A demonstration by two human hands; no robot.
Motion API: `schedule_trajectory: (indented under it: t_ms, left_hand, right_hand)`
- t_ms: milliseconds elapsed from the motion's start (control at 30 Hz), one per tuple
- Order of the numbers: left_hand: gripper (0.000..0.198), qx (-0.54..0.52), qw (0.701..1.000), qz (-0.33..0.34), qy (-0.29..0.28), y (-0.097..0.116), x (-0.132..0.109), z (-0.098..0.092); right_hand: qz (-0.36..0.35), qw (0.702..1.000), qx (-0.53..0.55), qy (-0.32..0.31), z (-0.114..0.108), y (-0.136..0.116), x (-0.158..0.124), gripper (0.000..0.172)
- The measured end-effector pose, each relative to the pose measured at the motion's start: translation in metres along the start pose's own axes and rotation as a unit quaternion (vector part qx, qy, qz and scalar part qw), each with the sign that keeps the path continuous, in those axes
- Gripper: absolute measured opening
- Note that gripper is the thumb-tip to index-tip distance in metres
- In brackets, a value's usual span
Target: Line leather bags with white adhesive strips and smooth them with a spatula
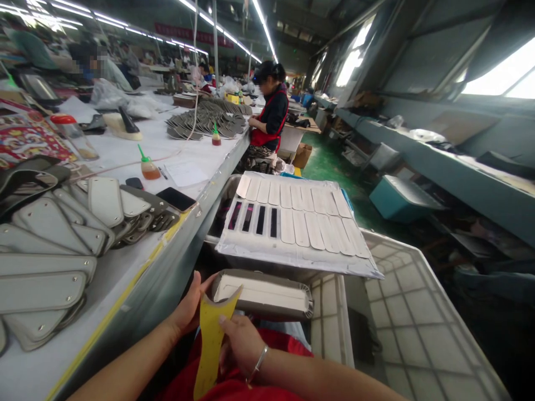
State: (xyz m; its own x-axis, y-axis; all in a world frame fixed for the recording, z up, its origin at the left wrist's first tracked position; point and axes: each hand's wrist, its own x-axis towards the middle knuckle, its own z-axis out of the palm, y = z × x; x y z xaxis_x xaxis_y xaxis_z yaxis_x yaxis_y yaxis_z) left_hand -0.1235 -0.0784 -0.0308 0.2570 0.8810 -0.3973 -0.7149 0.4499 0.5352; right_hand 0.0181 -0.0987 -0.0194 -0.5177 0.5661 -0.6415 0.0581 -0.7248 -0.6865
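Observation:
Low in front of my body is a long grey piece (267,291) with rounded ends, its white inner face turned up and its dark edge gathered in folds at the right end. My left hand (193,303) grips its left end, the thumb raised and the fingers partly hidden behind it. In my right hand (244,341) is a flat yellow strip (211,340) with a concave, two-pointed end. The thumb presses on its face, and its tip overlaps the left part of the grey piece.
A white board (288,257) with rows of pale strips rests across plastic crates (412,278) ahead. On the table (125,312) at left lie stacked grey riveted pieces (45,287), a phone (175,199) and a glue bottle (149,168). A co-worker (273,108) stands farther along.

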Motion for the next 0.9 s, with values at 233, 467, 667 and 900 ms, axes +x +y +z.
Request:
schedule_trajectory:
  t_ms: [233, 467, 667, 900]
  left_hand:
    - [0.067, 0.002, 1.000, 0.011, 0.029, -0.002, 0.005, 0.002]
    - [0.061, 0.031, 0.997, 0.009, 0.077, -0.002, 0.016, 0.008]
    - [0.056, 0.126, 0.981, 0.022, 0.148, -0.004, 0.025, 0.010]
    - [0.049, 0.330, 0.919, 0.052, 0.208, 0.001, 0.035, 0.027]
  right_hand:
    - [0.077, 0.994, 0.071, -0.032, 0.004, -0.007, 0.002, 0.034]
    - [0.077, 0.987, 0.107, -0.087, -0.018, -0.007, 0.012, 0.033]
    - [0.055, 0.987, 0.102, -0.108, -0.031, -0.014, 0.017, 0.047]
    - [0.087, 0.989, 0.055, -0.109, -0.046, -0.022, 0.015, 0.054]
